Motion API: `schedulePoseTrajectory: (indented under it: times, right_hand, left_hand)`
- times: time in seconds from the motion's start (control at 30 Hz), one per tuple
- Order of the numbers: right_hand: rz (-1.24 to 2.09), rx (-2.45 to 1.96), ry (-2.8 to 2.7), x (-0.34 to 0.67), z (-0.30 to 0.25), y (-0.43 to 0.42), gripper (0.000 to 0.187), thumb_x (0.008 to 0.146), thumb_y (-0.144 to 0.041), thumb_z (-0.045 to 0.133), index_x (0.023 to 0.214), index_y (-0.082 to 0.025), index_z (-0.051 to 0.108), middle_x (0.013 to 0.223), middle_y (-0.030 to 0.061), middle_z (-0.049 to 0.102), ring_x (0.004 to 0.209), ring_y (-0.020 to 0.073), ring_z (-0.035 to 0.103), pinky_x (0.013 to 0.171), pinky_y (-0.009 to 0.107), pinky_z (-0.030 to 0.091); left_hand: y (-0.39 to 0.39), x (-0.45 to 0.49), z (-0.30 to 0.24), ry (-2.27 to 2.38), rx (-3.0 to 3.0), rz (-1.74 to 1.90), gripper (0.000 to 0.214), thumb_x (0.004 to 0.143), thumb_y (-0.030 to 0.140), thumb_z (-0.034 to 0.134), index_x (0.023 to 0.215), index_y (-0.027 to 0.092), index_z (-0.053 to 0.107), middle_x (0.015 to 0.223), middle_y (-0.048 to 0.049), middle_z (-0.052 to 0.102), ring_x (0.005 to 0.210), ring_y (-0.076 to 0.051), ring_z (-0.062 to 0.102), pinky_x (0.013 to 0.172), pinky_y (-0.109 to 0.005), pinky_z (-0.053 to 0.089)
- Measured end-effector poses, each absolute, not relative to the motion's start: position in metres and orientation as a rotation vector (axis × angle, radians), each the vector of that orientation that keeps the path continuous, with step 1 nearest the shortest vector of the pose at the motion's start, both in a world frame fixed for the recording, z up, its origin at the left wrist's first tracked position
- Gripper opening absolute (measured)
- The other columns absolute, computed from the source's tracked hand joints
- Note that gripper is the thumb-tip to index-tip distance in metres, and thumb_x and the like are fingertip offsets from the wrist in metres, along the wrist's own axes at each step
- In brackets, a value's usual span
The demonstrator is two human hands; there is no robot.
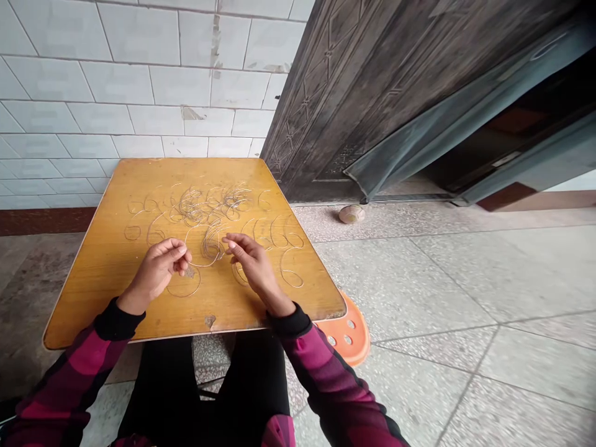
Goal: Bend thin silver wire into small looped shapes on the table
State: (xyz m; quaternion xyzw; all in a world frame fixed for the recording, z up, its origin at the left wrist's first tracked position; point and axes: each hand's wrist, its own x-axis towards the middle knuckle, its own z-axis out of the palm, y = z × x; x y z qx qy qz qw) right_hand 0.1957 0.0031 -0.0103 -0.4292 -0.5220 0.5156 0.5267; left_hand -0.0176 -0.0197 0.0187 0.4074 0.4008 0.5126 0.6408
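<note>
wire (209, 211) lies in loose tangled loops on the wooden desk (79, 310). left hand (156, 270) pinches one thin loop between its fingers (179, 251); right hand (254, 267) sits just beside it, fingers (233, 243) curled, hold unclear. orange plastic stool (354, 329) pokes out past the desk corner.
</note>
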Motion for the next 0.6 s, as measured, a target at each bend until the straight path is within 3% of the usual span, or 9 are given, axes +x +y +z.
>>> schedulePoseTrajectory:
  times: [0.1, 0.2, 0.37, 0.6]
  right_hand:
    - [1.732, -0.829, -0.995, 0.194, -0.014, 0.014, 0.034, 0.076, -0.043, 0.07, 0.097, -0.017, 0.066, 0.087, 0.004, 0.07, 0.056, 0.0062, 0.055, 0.046, 0.016, 0.041]
    - [1.926, -0.683, -0.816, 0.187, -0.018, 0.016, 0.03, 0.073, -0.038, 0.074, 0.091, -0.016, 0.067, 0.071, -0.0012, 0.067, 0.048, 0.0033, 0.049, 0.042, 0.013, 0.039]
    - [1.914, -0.678, -0.948, 0.167, -0.027, 0.008, 0.032, 0.066, -0.03, 0.081, 0.093, -0.019, 0.07, 0.069, -0.0046, 0.065, 0.053, 0.0024, 0.053, 0.048, 0.013, 0.042]
    - [1.813, -0.694, -0.994, 0.159, -0.029, 0.005, 0.024, 0.063, -0.036, 0.082, 0.069, -0.016, 0.07, 0.055, -0.0047, 0.059, 0.048, 0.0041, 0.048, 0.046, 0.016, 0.037]
  left_hand:
    - [-0.015, -0.016, 0.012, 0.85, 0.839, 1.147, 0.021, 0.071, 0.025, 0.073, 0.076, 0.015, 0.056, 0.065, 0.0006, 0.063, 0.051, -0.007, 0.053, 0.045, -0.017, 0.04]
    - [-0.014, -0.014, 0.003, 0.788, 0.731, 1.103, 0.023, 0.071, 0.024, 0.075, 0.077, 0.015, 0.054, 0.064, 0.0016, 0.062, 0.049, -0.006, 0.052, 0.045, -0.015, 0.04]
    - [-0.021, -0.004, -0.007, 0.746, 0.787, 1.001, 0.023, 0.073, 0.029, 0.074, 0.077, 0.014, 0.057, 0.063, 0.0009, 0.061, 0.048, -0.006, 0.052, 0.043, -0.016, 0.039]
    - [-0.029, 0.004, -0.007, 0.762, 0.929, 0.918, 0.025, 0.075, 0.035, 0.072, 0.073, 0.013, 0.06, 0.063, -0.0003, 0.06, 0.048, -0.007, 0.05, 0.043, -0.018, 0.038]
